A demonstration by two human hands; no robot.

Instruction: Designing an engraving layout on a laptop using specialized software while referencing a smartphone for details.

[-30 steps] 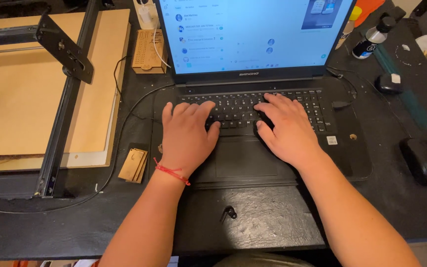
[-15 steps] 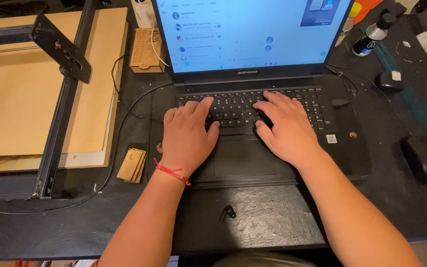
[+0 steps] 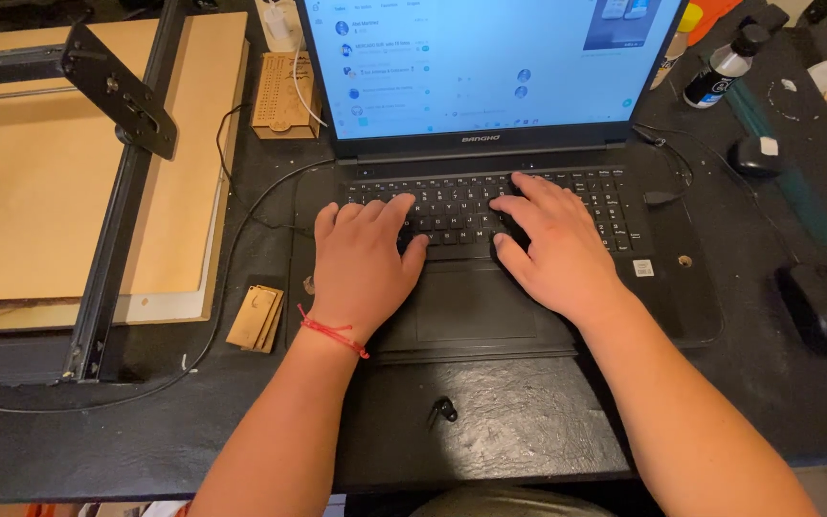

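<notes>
Both my hands were down on the laptop keyboard (image 3: 490,206), spread apart with a gap of keys between them, not gripping anything. My left hand (image 3: 361,268), the one with the red string bracelet (image 3: 332,332), sat on the left half with fingers flat on the keys, and my right hand (image 3: 552,249) covered the middle-right keys, fingers splayed.

Room-wise it was tight. The black laptop (image 3: 490,278) sat in the middle of a black desk (image 3: 528,431), with only a narrow strip of bare desktop between its near edge and the desk's near edge, plus a small black clip-like bit (image 3: 442,410) lying there. To the left, a metal frame rail (image 3: 117,230) ran over a big wooden board (image 3: 40,182), and two small wooden cutouts (image 3: 256,318) lay just beside the laptop's left edge. To the right, a black mouse (image 3: 823,308) sat near the desk's edge, well apart from my right hand.

The laptop itself was open, its screen lit pale blue with a list on it; a black cable (image 3: 241,220) curved along its left side.

A dark bottle with a white label (image 3: 720,72) stood at the far right; couldn't tell what was in it.
</notes>
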